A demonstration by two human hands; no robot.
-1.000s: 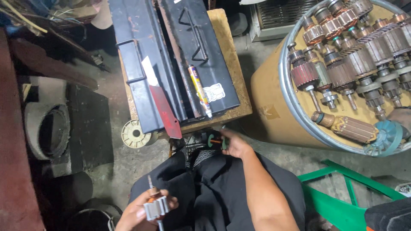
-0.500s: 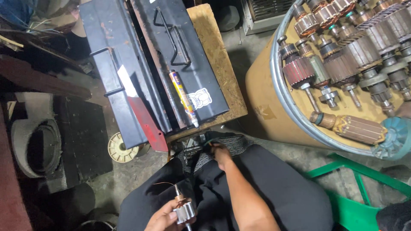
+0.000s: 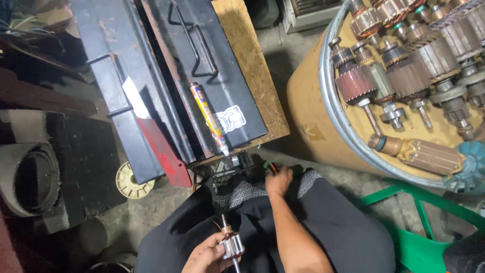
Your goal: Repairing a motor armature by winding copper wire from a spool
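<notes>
Left hand (image 3: 207, 255) in closed grip on a small motor armature (image 3: 230, 246) over the lap | right hand (image 3: 279, 180) closed on a dark tool handle (image 3: 272, 167) at the wooden desk (image 3: 255, 76) edge | black metal toolbox (image 3: 166, 76), glue tube (image 3: 208, 117) above | drum (image 3: 323, 126) of armatures right.

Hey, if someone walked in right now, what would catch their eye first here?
Probably the big drum at right, its top heaped with motor armatures. Next, the two dark metal toolboxes on a wooden board at top centre. Below, the left hand holds a small armature, while the right hand reaches toward a dark clamp-like fixture beneath the board.
</notes>
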